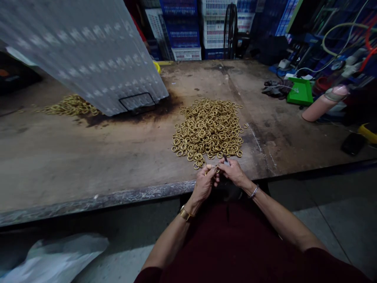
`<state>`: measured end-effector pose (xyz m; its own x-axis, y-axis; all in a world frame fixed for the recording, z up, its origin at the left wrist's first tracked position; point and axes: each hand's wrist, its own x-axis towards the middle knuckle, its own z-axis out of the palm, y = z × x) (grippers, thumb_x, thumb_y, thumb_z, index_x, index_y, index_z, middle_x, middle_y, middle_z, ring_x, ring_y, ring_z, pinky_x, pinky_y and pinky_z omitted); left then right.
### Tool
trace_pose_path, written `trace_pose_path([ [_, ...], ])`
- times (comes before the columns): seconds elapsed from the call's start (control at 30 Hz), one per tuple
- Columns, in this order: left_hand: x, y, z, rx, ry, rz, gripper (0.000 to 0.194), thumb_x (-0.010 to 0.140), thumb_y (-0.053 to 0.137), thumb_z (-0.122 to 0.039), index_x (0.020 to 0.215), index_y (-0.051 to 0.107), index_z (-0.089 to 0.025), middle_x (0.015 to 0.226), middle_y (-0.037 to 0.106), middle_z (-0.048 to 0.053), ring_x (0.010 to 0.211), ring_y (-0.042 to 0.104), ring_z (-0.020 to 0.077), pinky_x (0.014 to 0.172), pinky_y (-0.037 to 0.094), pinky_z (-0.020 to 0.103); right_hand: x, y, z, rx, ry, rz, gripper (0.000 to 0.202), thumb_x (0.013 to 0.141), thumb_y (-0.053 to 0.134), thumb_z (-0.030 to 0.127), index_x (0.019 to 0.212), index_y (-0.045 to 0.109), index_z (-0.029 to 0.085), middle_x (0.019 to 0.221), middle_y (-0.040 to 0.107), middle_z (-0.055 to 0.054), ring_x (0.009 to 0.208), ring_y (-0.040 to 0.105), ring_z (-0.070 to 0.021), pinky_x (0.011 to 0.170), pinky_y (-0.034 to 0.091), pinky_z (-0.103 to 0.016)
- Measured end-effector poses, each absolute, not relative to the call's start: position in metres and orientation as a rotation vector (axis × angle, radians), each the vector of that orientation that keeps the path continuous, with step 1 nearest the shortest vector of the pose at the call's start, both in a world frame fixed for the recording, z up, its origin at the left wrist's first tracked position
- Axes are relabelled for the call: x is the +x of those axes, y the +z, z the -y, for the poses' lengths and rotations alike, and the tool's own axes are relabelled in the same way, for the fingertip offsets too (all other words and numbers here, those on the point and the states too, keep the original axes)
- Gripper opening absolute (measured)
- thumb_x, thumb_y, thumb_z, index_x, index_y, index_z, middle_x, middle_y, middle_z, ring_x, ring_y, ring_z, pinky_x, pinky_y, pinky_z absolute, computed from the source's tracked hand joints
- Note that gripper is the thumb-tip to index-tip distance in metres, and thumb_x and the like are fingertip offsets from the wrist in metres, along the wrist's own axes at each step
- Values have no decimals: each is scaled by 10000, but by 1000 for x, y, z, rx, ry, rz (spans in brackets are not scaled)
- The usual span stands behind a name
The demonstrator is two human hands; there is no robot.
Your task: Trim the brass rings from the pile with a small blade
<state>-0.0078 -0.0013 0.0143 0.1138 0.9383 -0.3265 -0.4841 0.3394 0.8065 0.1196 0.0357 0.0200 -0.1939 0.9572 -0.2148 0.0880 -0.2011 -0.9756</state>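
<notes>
A broad pile of brass-coloured rings (209, 127) lies on the brown table (118, 157), just beyond my hands. My left hand (204, 184) is closed in a pinch around a ring (217, 169) near the table's front edge. My right hand (234, 172) meets it there, its fingers closed on a small tool with a dark tip (225, 158). Both hands are close together, fingertips nearly touching. Which fingers touch the ring is too small to tell.
A tall grey ribbed panel (97, 59) stands at the left, with more rings (70, 106) beside it. On the right are a green tray (299, 91), a pink cylinder (324, 104) and a black object (353, 144). Crates (179, 23) and a fan (230, 31) stand behind.
</notes>
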Motion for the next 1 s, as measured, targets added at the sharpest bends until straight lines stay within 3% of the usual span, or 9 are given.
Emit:
trace_pose_path([
  [0.33,-12,10,4,544,1145,-861,388,662,718,-454,738,454,-179,594,547,-43,447,483,56,388,301,156,117,22,-34,-1250,1640,1214,248,666,582,412,742,542,179,529,479,65,402,351,-52,374,251,-186],
  [0.63,-17,11,3,558,1170,-898,385,653,718,-450,728,447,-187,552,533,-51,443,482,66,394,299,160,126,7,-26,-1264,1002,1896,143,727,467,209,739,606,175,607,549,19,544,443,-94,549,343,-208],
  [0.83,-16,10,4,623,1172,-955,390,647,716,-468,727,462,-183,543,542,-50,440,483,63,396,298,155,126,13,-22,-1220,854,2158,134,746,443,156,687,560,186,595,564,9,524,453,-101,541,318,-210],
  [1.0,-15,10,6,614,1179,-974,414,628,732,-473,709,450,-181,545,542,-56,441,480,57,405,310,151,127,16,-24,-1310,800,2269,167,765,441,155,755,603,192,636,607,-3,564,494,-115,562,315,-211],
])
